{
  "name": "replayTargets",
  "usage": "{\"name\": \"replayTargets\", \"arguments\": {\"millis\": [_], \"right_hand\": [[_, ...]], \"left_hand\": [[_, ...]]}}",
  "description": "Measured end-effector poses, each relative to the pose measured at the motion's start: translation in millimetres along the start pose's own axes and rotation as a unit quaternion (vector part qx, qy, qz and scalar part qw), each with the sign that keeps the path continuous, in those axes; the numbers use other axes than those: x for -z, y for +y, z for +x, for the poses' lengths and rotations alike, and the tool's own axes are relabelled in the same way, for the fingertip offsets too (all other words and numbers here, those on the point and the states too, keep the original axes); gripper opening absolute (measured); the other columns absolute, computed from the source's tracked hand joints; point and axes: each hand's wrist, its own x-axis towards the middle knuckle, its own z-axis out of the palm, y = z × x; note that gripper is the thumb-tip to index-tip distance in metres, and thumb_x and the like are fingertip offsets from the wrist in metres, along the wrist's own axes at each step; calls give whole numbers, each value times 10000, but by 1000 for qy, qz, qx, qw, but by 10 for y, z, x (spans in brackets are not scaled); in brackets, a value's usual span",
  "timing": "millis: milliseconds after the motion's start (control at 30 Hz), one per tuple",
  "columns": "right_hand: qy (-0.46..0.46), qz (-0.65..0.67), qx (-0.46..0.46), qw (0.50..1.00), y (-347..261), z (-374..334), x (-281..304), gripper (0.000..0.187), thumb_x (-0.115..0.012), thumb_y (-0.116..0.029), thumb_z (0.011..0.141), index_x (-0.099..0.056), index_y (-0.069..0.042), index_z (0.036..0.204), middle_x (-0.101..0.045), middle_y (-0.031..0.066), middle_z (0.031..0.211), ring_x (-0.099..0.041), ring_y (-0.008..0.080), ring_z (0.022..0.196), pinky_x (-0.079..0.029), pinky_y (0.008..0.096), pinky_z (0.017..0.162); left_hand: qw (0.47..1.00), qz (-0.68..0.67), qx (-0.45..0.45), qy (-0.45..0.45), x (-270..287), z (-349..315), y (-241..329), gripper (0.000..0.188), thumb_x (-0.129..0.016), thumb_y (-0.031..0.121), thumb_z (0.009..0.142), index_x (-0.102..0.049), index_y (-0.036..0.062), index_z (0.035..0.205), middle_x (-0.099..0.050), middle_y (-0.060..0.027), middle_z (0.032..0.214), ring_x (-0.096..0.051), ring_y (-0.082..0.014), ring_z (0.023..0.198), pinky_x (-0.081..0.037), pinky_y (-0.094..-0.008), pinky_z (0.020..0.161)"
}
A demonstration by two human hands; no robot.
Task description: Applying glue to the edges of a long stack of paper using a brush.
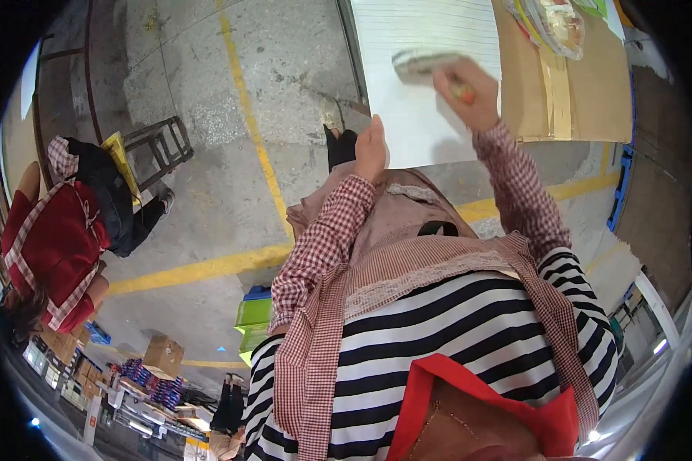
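Observation:
A large white sheet (407, 127) with fine lines across its far half lies in front of me. My right hand (469, 91) is closed around the handle of a wide flat brush (423, 67), held over the sheet's right half. Motion blurs the brush, and I cannot tell whether its bristles touch the surface. At the near left edge of the sheet, my left hand (370, 150) rests with its fingers stretched along that edge. Some of the left fingers are hidden from view.
Right of the sheet lies brown cardboard (523, 100) with tape, and a clear plastic-wrapped roll or bag (557, 31) on it. Yellow lines (238, 77) mark the concrete floor. A person in a red apron (54, 238) is at the left, near a dark metal frame (158, 150). Green bins (254, 315) stand beside me.

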Motion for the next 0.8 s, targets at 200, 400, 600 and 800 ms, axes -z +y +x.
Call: {"name": "replayTargets", "arguments": {"millis": [200,400,600,800], "right_hand": [[-60,45,7,997,-241,-613,250,64,-630,44,718,-599,-11,727,-586,69,698,-568,173,673,-466,279,634],[41,39,-25,998,-33,-294,162,100,-677,18,708,-605,-4,773,-603,84,727,-588,185,660,-474,271,623],[-50,88,-40,994,-183,-1002,241,74,-653,4,721,-600,-6,771,-611,103,759,-597,177,684,-473,267,611],[22,67,-34,997,-226,-823,370,71,-655,-13,734,-589,6,751,-601,87,723,-580,187,656,-471,268,609]], "left_hand": [[998,-54,33,-10,5,-27,100,545,-389,412,974,-556,-81,814,-534,-79,705,-476,-152,694,-401,-320,661],[997,-38,61,-25,-43,-132,244,564,-392,442,968,-448,-51,700,-374,-29,605,-337,-131,589,-326,-338,548],[998,15,64,12,-41,-65,85,541,-378,404,980,-470,-49,699,-405,-46,596,-372,-124,590,-330,-342,543],[999,-5,49,4,-41,-116,234,561,-363,405,982,-569,-105,870,-550,-68,725,-477,-142,687,-407,-315,651]]}}
